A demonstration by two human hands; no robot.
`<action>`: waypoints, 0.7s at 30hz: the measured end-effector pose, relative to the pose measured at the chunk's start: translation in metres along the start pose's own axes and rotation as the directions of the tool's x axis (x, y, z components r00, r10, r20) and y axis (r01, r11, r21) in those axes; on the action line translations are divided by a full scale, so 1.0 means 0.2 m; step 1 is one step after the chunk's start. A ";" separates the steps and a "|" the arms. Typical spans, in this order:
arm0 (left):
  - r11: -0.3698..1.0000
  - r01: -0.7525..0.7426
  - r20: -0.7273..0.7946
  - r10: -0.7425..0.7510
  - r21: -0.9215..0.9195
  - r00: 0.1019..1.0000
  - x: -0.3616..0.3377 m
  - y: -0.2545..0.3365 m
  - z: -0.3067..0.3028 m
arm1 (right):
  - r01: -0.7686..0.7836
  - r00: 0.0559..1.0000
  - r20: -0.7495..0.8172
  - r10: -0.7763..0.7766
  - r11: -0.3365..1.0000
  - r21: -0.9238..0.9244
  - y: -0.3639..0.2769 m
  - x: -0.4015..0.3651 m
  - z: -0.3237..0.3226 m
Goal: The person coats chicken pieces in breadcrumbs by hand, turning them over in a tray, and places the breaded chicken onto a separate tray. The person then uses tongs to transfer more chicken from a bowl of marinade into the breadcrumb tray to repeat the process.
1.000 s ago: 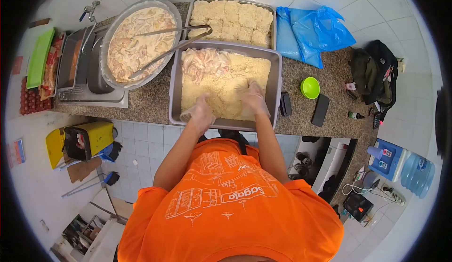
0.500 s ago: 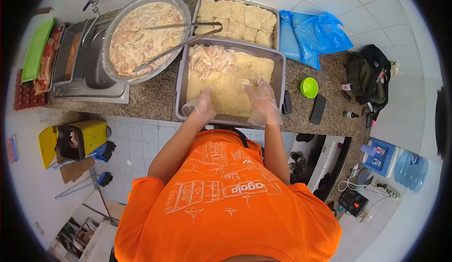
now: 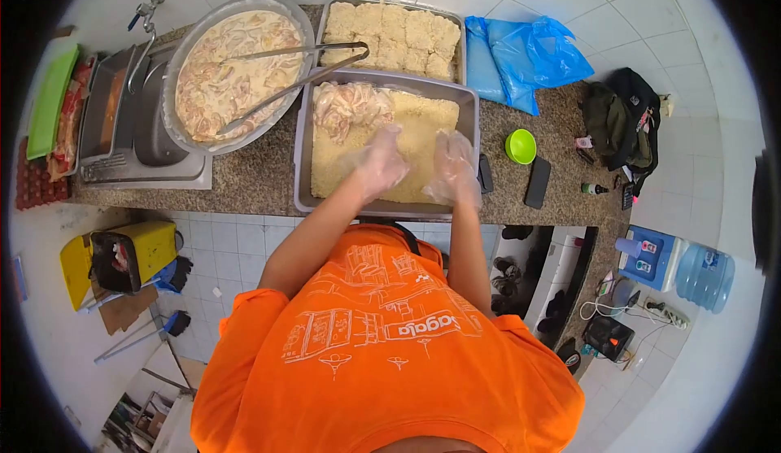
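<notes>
A grey rectangular tray holds a bed of pale breadcrumbs and a pile of coated raw chicken pieces at its far left. Both my hands wear loose clear plastic gloves. My left hand is over the crumbs just below the chicken pile, its fingers stretched forward and apart from the meat. Near the tray's right wall, my right hand rests at the crumbs with its fingers extended. I see nothing held in either hand.
Left of the tray, a big bowl of battered chicken has metal tongs across it. Behind stands a second tray of breaded pieces. Blue plastic bags, a green bowl and a phone lie to the right. A sink is far left.
My left hand has moved right and forward over the crumbs, toward the middle of the tray. My right hand has shifted slightly, staying at the right side. The whole view has moved a little.
</notes>
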State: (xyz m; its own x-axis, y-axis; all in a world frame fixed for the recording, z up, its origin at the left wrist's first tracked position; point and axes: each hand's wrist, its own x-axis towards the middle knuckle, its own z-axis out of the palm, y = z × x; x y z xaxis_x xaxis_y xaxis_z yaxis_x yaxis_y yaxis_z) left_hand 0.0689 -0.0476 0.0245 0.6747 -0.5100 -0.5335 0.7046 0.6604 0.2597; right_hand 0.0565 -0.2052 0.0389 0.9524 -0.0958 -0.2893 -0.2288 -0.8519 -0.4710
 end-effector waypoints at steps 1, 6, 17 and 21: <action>0.993 -0.047 -0.077 0.055 0.105 0.995 -0.10 0.03 0.04 | 0.090 0.994 0.077 -0.075 0.974 -0.208 -0.01 0.07 0.01; 0.992 0.006 -0.181 0.017 0.126 0.983 -0.20 0.01 -0.31 | 0.590 0.803 0.145 -0.578 0.805 -0.059 0.37 0.24 0.57; 0.987 -0.066 -0.248 0.028 -0.145 0.968 -0.31 0.04 -0.48 | 0.667 0.742 0.266 -0.615 0.638 -0.385 0.53 0.44 0.44; 0.986 -0.073 -0.231 0.037 -0.150 0.972 -0.29 0.05 -0.50 | 0.083 0.994 -0.081 -0.079 0.995 0.054 0.08 0.19 0.04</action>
State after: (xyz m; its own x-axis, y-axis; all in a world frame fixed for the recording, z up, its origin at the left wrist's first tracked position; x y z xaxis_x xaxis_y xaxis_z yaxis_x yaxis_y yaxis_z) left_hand 0.0153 0.0441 -0.0228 0.6314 -0.3443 -0.6949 0.6121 0.7714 0.1740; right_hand 0.0881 -0.2181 0.0147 0.9806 -0.0694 -0.1831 -0.1590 -0.8281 -0.5376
